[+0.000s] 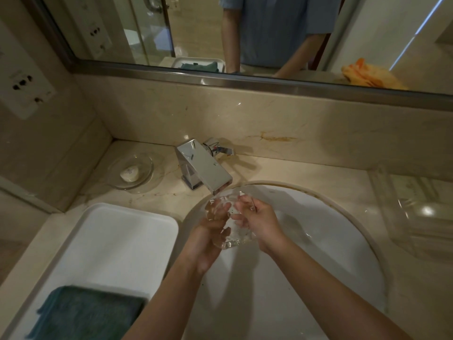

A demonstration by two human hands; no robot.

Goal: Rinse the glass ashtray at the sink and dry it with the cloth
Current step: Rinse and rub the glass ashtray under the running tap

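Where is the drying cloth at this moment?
The teal cloth lies at the head view's lower left, on the near end of the white tray left of the sink, untouched by either hand.

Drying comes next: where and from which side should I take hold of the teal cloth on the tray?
Grip the teal cloth at its near right edge, reaching in from the sink side. It lies flat at the near end of the white tray, and that edge sits closest to the left hand.

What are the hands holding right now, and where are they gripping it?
Both hands hold the glass ashtray under the faucet: left hand on its left side, right hand on its right edge.
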